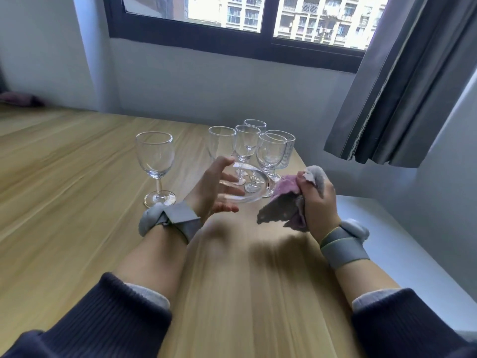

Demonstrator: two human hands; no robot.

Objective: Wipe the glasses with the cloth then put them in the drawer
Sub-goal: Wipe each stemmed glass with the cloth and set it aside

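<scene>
My left hand (215, 188) holds a clear glass (254, 196) tipped on its side above the wooden table (77, 177), thumb on top and fingers beneath, its mouth facing right. My right hand (318, 202) grips a crumpled pink and grey cloth (285, 202) just right of that glass, apart from it. A tall wine glass (154, 161) stands to the left. Several stemmed glasses (247, 142), one of them ribbed (272, 155), stand clustered behind the held glass. No drawer is in view.
The table's right edge runs close past my right hand, with a white surface (402, 236) beyond and below it. A grey curtain (402, 86) hangs at the right. A window (232, 34) and a pale wall lie behind the table.
</scene>
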